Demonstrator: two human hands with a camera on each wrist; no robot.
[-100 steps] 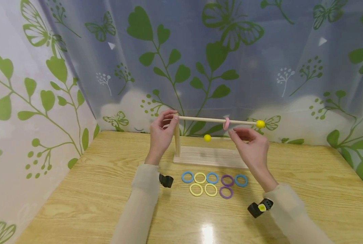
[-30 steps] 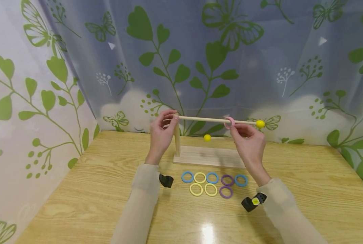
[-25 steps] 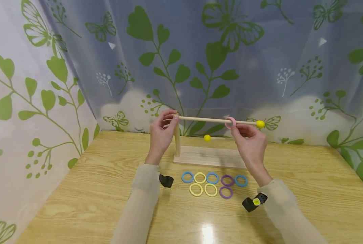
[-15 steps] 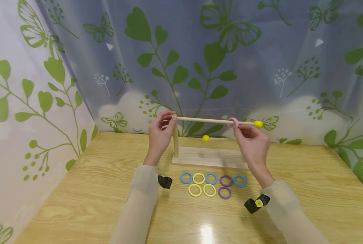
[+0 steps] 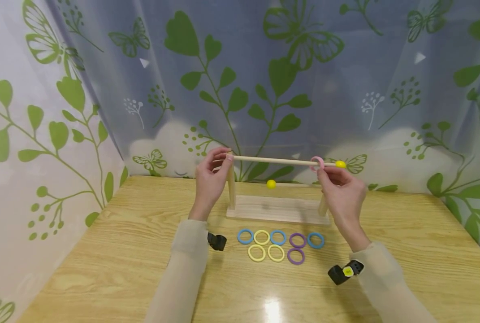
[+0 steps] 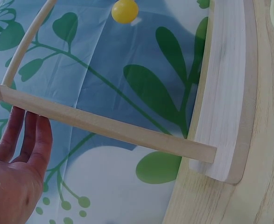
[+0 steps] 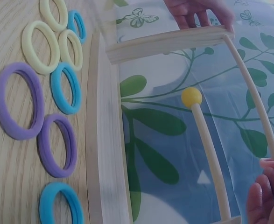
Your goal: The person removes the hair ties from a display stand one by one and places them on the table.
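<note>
A wooden stand has a flat base (image 5: 276,209), a left post (image 5: 231,188) and a right post (image 5: 323,206). From the left post's top an upper rod (image 5: 272,159) runs right to a yellow ball (image 5: 340,164). My left hand (image 5: 209,179) grips that post top, thumb in front; the left wrist view shows the post (image 6: 104,123) running from my fingers to the base. With thumb and fingertips, my right hand (image 5: 344,195) pinches a pink ring (image 5: 317,157) that encircles the upper rod near the ball. The right wrist view shows only part of the ring (image 7: 270,163).
A lower rod (image 5: 296,185) reaches left from the right post, tipped by another yellow ball (image 5: 271,184). In front of the base lie several rings on the wooden table (image 5: 123,251): blue (image 5: 245,236), yellow (image 5: 257,253) and purple (image 5: 296,256). A patterned curtain (image 5: 240,67) hangs behind.
My right hand came onto the pink ring and has slid it right along the upper rod, closer to the yellow ball. The left hand keeps its hold; the view shifted slightly.
</note>
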